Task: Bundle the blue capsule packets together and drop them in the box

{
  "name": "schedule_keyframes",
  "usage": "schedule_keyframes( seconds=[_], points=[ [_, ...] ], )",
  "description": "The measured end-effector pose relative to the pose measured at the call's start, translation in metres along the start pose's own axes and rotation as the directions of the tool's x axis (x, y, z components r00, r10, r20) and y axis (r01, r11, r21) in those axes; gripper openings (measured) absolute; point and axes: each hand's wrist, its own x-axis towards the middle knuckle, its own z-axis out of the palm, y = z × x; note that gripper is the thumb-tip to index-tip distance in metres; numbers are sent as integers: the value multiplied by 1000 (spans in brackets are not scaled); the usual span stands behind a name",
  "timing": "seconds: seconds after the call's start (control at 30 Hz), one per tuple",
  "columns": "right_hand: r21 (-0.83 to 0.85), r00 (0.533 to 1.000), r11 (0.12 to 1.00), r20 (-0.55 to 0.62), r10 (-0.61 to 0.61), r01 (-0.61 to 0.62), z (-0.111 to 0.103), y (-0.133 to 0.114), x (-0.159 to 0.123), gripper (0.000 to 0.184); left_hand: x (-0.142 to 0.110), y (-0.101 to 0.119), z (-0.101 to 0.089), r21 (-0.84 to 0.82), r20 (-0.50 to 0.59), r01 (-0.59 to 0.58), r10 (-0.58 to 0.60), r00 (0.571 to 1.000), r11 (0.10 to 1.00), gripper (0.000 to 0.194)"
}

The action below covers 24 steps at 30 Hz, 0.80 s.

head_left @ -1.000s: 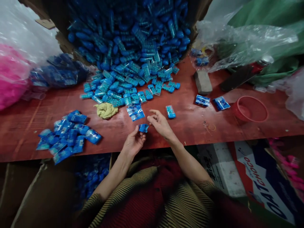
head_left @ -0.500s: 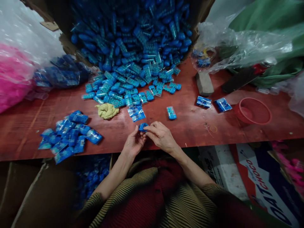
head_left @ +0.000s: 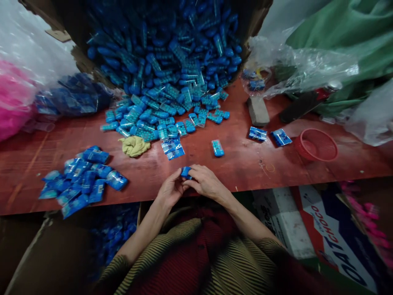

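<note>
Red worktop (head_left: 242, 174): a packet (head_left: 185, 172) is being pinched by the left hand (head_left: 170, 188) and right hand (head_left: 207, 181); tearing is possibly being risked through uneven pulling.

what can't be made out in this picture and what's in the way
All in the head view:
- Most of the small blue packet: covered by fingers of the left hand and right hand.
- Fine print on the piled blue packets: too small.
- Top of the cardboard box: cut off by the upper edge.
- Full extent of the pink bundle: cut off by the left edge.
</note>
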Motion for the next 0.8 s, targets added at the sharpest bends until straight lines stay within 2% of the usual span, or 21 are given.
schedule_keyframes(
  seconds=[0.13,0.2,0.23,0.3,0.37,0.43,0.5,0.6,0.7,0.77,0.8],
  points=[
    [-91,1000,996,27,-14,17,-5,9,-5,21,1,1,-4,24,12,24,-25,1000,999,20],
    [-52,1000,999,28,-9,11,-12,13,-10,22,1,2,-5,36,9,31,-32,999,999,21],
    [-12,1000,1000,2,3,-3,-17,16,-12,21,1,3,-5,35,5,30,-31,1000,999,21],
    [42,989,996,-124,78,-74,-27,24,-14,23,0,4,-5,10,0,21,-21,1000,1000,23],
    [-8,929,973,-299,217,-230,-35,35,-13,24,-1,5,-4,-35,6,11,-11,1000,999,25],
    [-120,846,896,-403,349,-427,-39,48,-10,29,-2,6,-3,-69,19,13,-12,1000,998,26],
    [-225,803,801,-395,446,-556,-36,60,-5,38,-2,6,-2,-91,28,20,-18,999,996,25],
    [-277,795,757,-355,492,-592,-26,73,2,41,-1,4,-2,-110,31,26,-22,999,994,26],
    [-145,773,802,-411,484,-579,-20,79,3,41,1,3,-3,-121,29,25,-21,999,992,28],
    [108,772,852,-378,511,-512,-22,77,0,39,3,3,-4,-127,26,20,-17,1000,992,28],
    [283,788,843,-312,531,-457,-25,73,-3,37,4,3,-4,-127,22,17,-15,1000,992,28]
  ],
)
